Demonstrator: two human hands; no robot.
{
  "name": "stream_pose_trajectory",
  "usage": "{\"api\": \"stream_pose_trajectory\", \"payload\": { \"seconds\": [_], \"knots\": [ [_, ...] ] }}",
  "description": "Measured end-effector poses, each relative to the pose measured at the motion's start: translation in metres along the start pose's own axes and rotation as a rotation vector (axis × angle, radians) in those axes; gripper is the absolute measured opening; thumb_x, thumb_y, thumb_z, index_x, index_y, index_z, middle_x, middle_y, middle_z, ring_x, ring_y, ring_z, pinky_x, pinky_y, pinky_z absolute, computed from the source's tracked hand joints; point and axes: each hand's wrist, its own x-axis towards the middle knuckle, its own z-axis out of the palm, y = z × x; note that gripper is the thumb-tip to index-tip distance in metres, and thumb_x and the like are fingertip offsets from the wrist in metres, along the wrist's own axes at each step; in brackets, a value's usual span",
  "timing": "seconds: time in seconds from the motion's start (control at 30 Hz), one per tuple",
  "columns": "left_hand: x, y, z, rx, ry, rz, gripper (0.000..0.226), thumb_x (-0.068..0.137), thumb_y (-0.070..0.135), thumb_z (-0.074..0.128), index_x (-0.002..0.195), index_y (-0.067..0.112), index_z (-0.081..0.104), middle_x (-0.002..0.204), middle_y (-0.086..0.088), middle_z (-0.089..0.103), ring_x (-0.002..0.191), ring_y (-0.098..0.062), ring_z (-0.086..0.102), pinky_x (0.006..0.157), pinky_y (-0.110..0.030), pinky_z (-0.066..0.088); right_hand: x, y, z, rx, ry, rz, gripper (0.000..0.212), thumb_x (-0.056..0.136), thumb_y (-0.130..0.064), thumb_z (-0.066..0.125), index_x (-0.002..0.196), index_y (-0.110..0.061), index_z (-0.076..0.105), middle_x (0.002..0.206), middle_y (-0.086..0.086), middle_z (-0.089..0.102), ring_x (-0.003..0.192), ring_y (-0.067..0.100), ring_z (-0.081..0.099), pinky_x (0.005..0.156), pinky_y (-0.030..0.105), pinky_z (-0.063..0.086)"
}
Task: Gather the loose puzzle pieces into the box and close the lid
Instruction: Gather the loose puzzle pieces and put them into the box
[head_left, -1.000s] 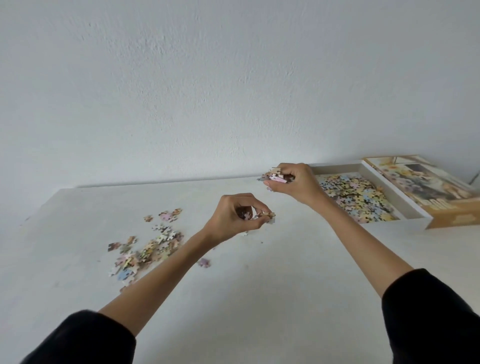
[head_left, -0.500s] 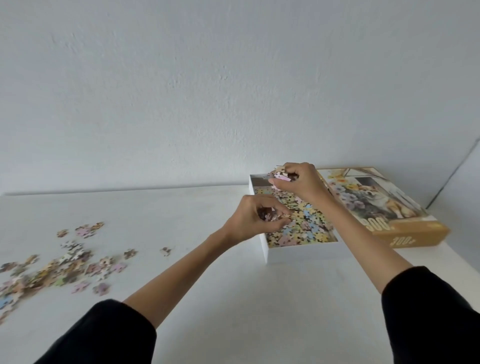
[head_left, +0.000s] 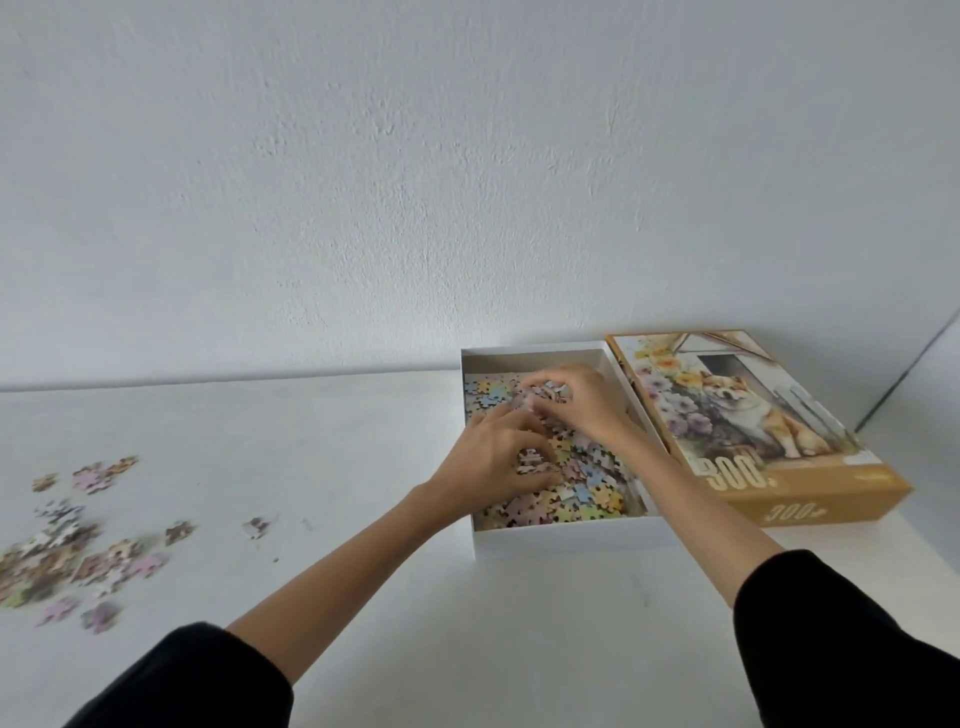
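The white puzzle box (head_left: 566, 540) stands open at right of centre, its bottom covered with pastel puzzle pieces (head_left: 587, 493). Both hands are inside it. My left hand (head_left: 493, 460) rests low on the pile, thumb and fingers spread apart with only the box's pieces showing between them. My right hand (head_left: 582, 402) is just beyond it, fingers curled around a small clump of pieces at the fingertips. The lid (head_left: 737, 415), printed with a dog and flowers, lies face up against the box's right side. Several loose pieces (head_left: 78, 556) remain scattered at the far left.
A single stray piece (head_left: 256, 526) and another (head_left: 179, 531) lie between the heap and the box. The white table (head_left: 363, 467) meets a white wall behind. The table's right edge runs just past the lid.
Both hands have travelled right from above the table into the box and dropped onto the pile. My left hand's pinch has loosened. My view has turned right, so the loose heap sits further left.
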Motion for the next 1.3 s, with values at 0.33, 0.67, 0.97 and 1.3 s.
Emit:
{"api": "stream_pose_trajectory", "payload": {
  "seconds": [0.33, 0.67, 0.97, 1.3],
  "knots": [
    [-0.006, 0.008, 0.004, 0.379, -0.361, -0.004, 0.048, 0.099, 0.040, 0.032, 0.144, 0.025, 0.027, 0.154, -0.008, 0.021, 0.141, -0.025, 0.021, 0.112, -0.043, 0.023, -0.001, 0.021, 0.010, -0.361, -0.134, 0.094, 0.039, 0.098, -0.029, 0.036, 0.137, -0.027, 0.041, 0.152, 0.004, 0.024, 0.140, 0.027, 0.019, 0.112, 0.043, 0.017],
    [0.008, 0.015, 0.010, 0.346, -0.536, -0.323, 0.067, 0.095, 0.055, 0.019, 0.149, 0.020, 0.000, 0.156, -0.016, -0.004, 0.144, -0.030, -0.009, 0.115, -0.052, 0.001, -0.004, 0.023, 0.009, -0.402, -0.286, 0.172, 0.052, 0.098, -0.044, 0.023, 0.147, -0.026, 0.016, 0.157, 0.003, 0.002, 0.144, 0.023, 0.001, 0.116, 0.044, 0.001],
    [0.032, 0.001, 0.013, 0.343, -0.328, -0.410, 0.061, 0.099, 0.045, 0.022, 0.148, 0.015, 0.005, 0.155, -0.020, -0.006, 0.142, -0.038, -0.011, 0.114, -0.053, 0.003, -0.004, 0.027, 0.009, -0.388, -0.149, 0.159, 0.048, 0.098, -0.035, 0.035, 0.144, -0.021, 0.028, 0.155, 0.006, 0.017, 0.142, 0.024, 0.016, 0.116, 0.039, 0.017],
    [0.024, 0.003, -0.006, 0.117, 0.046, -0.252, 0.033, 0.095, 0.026, 0.043, 0.116, 0.006, 0.057, 0.126, -0.010, 0.054, 0.112, -0.026, 0.053, 0.081, -0.035, 0.049, -0.006, 0.006, -0.007, -0.123, 0.078, 0.066, 0.037, 0.095, -0.025, 0.048, 0.130, -0.014, 0.051, 0.134, 0.005, 0.052, 0.125, 0.022, 0.047, 0.103, 0.032, 0.034]
  ]
}}
